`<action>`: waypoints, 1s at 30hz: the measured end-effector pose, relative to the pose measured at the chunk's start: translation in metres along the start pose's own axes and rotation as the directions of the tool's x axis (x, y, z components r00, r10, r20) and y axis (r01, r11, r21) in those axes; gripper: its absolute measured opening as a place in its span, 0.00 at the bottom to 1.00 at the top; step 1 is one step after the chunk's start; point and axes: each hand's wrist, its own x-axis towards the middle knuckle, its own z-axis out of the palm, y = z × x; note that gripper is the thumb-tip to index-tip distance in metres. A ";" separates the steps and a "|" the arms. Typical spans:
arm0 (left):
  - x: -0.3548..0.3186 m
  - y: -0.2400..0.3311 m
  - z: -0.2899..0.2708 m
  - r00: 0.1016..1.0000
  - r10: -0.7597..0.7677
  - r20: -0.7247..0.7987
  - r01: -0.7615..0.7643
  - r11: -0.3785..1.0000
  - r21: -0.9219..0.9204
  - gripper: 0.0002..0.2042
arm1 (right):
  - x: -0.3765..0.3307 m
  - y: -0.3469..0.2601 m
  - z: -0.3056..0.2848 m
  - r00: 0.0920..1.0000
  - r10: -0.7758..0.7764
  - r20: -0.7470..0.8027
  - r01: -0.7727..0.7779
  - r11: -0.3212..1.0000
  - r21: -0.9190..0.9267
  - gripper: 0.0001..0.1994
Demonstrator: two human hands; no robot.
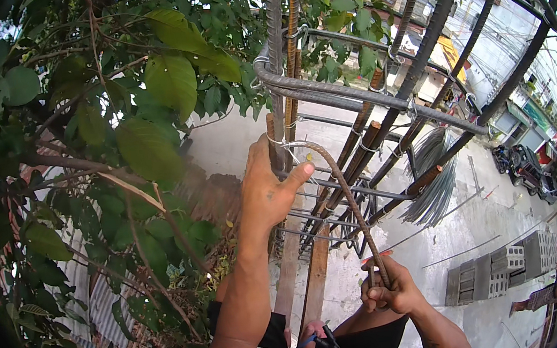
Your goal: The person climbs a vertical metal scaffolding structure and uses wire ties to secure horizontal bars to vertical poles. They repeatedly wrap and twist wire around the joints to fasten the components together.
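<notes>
A rusty curved steel rod arcs down from the rebar cage into my right hand, which is closed around its lower end. The rod's upper tip meets a loop of thin tie wire at an upright bar. My left hand grips that upright rebar just beside the wire, its fingers partly hidden and its thumb stretched out to the right. Above both hands, a bent rectangular stirrup rings the upright bars, tied on with wire.
Leafy branches crowd the left side. Wooden planks stand below the cage. A bundle of wires hangs at the cage's right. Far below lie a concrete floor and stacked hollow blocks. Another person's arm shows at lower right.
</notes>
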 end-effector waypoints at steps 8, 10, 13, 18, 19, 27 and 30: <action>0.005 -0.007 -0.004 1.000 0.017 -0.005 -0.016 0.998 0.067 0.33 | -0.013 0.062 0.024 0.944 -0.029 0.329 -0.234 0.645 0.728 0.27; 0.005 -0.008 0.001 0.994 0.074 -0.077 -0.069 0.995 0.070 0.32 | -0.016 0.062 0.019 0.961 -0.031 0.275 -0.168 0.725 0.668 0.27; 0.005 -0.010 0.012 0.971 0.168 -0.168 -0.143 0.978 0.154 0.32 | -0.014 0.053 0.013 0.997 0.011 0.074 -0.050 0.831 0.554 0.26; 0.010 -0.024 0.019 0.910 0.339 -0.240 -0.240 0.901 0.363 0.26 | -0.010 0.049 0.027 0.969 -0.134 -0.209 0.171 0.971 0.169 0.20; 0.011 -0.028 0.018 0.900 0.362 -0.242 -0.261 0.893 0.366 0.25 | -0.010 0.053 0.031 0.958 -0.146 -0.248 0.174 0.980 0.098 0.20; 0.030 -0.054 0.022 0.758 0.584 -0.291 -0.361 0.746 0.559 0.18 | -0.015 0.072 0.034 0.860 -0.454 -0.232 0.323 0.837 -0.442 0.20; 0.031 -0.055 0.025 0.770 0.556 -0.313 -0.323 0.763 0.560 0.13 | -0.014 0.075 0.029 0.791 -0.585 -0.181 0.479 0.775 -0.411 0.20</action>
